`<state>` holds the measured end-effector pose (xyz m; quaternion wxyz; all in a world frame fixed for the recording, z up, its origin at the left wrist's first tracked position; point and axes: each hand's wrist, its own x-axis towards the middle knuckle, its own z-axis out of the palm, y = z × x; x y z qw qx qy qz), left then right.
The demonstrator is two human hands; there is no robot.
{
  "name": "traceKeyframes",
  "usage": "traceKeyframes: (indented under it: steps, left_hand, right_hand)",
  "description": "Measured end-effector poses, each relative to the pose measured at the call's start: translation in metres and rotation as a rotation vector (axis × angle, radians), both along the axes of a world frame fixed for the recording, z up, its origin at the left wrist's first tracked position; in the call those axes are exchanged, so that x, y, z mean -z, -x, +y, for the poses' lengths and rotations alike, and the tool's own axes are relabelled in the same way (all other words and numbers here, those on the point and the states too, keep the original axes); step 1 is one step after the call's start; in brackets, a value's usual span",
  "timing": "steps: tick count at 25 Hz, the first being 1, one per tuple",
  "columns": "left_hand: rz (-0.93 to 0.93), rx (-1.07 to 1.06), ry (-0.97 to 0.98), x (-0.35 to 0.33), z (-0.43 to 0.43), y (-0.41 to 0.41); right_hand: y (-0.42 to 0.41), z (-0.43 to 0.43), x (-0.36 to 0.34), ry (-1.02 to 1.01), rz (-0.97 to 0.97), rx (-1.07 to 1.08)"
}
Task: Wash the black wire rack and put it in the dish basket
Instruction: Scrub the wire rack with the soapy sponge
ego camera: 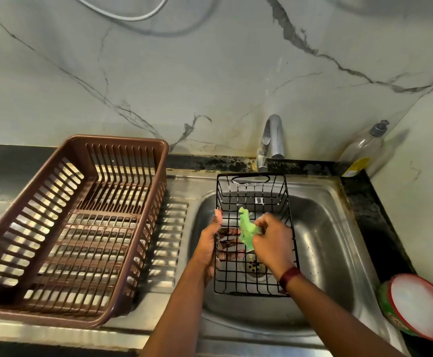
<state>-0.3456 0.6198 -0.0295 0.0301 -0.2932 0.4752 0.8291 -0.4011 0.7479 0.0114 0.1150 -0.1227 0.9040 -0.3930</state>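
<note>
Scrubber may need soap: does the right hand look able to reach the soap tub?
Likely yes: the right hand, gripping the green scrubber in the black wire rack, has only the rack's wall before the soap tub.

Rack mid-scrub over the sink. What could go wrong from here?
1. Only the left hand grips the black wire rack, by one side, above the sink; a wet grip might slip and drop it.
2. The right hand holds the green scrubber; its forearm passes near the open soap tub and could knock it.

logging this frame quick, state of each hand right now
Left hand: grips the black wire rack by its left wall.
Right hand: holds the green scrubber.
</note>
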Motion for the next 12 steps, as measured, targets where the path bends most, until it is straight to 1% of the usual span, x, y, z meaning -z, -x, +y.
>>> traceKeyframes:
  steps: [1,3,4,8,10,12]
  left_hand:
    - [0.003,-0.014,0.007,0.002,-0.001,0.002]
    - [0.022,-0.068,0.031,-0.003,-0.002,0.006]
    - [0.034,-0.062,0.032,-0.008,-0.002,0.008]
    - [0.064,-0.059,-0.044,-0.006,-0.006,0.005]
    - [0.048,-0.062,-0.041,-0.001,-0.005,0.002]
    - [0.024,-0.034,-0.037,-0.004,-0.002,0.002]
  right_hand:
    - [-0.002,-0.005,-0.001,-0.025,0.008,-0.086]
    - [-0.013,-0.014,0.001,-0.072,-0.033,-0.416]
    - [-0.017,-0.016,0.002,-0.086,-0.035,-0.547]
    - [-0.019,-0.008,0.003,-0.016,-0.069,-0.816]
    - [-0.025,-0.003,0.0,-0.06,-0.076,-0.973]
    - [-0.018,0.003,-0.002,-0.13,-0.041,-1.067]
